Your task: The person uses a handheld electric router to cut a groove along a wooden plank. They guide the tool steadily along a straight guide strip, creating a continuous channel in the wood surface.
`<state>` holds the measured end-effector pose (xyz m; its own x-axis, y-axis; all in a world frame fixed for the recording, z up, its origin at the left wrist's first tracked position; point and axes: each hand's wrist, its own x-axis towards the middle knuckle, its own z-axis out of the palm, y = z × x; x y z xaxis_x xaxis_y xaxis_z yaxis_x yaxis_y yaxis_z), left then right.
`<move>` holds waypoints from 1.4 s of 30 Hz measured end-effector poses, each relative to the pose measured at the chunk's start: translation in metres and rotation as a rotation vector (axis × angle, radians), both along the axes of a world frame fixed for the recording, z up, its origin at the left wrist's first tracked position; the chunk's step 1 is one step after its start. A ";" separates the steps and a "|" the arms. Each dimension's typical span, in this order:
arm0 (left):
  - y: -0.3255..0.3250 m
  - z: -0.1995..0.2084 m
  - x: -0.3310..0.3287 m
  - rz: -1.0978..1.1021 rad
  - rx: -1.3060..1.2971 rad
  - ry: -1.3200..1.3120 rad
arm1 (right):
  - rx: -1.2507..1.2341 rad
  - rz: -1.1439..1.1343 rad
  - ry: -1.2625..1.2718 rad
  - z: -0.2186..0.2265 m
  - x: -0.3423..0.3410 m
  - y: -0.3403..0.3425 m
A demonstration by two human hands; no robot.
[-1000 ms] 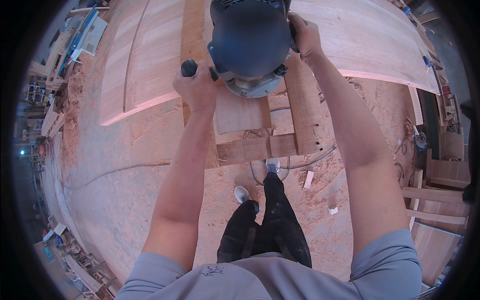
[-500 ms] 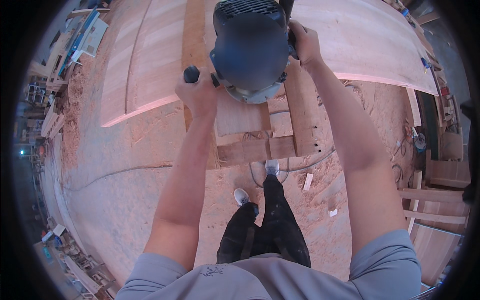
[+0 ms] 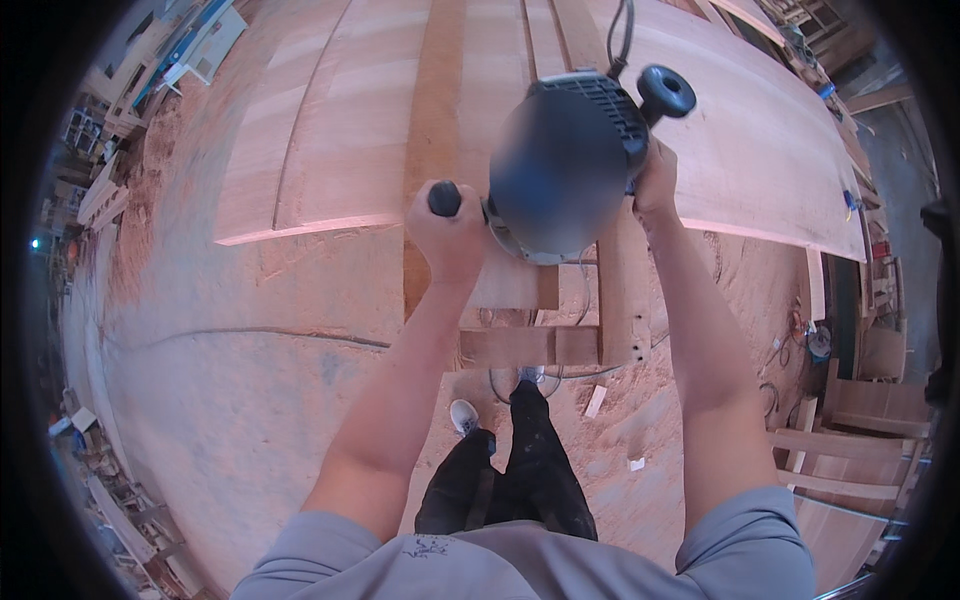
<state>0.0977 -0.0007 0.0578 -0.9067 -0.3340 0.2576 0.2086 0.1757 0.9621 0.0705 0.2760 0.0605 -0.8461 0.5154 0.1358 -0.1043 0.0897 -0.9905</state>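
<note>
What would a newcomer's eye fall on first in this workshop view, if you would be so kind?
First, the big dark blue power router at upper centre, held over a frame of wooden planks. The left hand grips its black knob; the right hand closes on its other side, just below the second knob. Behind lie wide pale wooden boards, above a floor thick with reddish sawdust.

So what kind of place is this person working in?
Most likely a woodworking shop. Both hands, left hand and right hand, grip a power router over long wooden boards, the floor is covered in sawdust, and timber pieces are stacked at the side.
</note>
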 end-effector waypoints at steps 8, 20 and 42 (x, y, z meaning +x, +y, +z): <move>-0.006 -0.006 0.021 0.027 -0.038 -0.016 | 0.139 0.081 0.122 -0.018 0.014 0.002; -0.013 -0.008 0.013 0.016 0.006 0.053 | -0.106 0.063 0.179 -0.028 0.019 -0.005; -0.020 -0.010 -0.032 -0.081 0.040 0.065 | 0.096 -0.031 0.150 -0.040 0.006 -0.009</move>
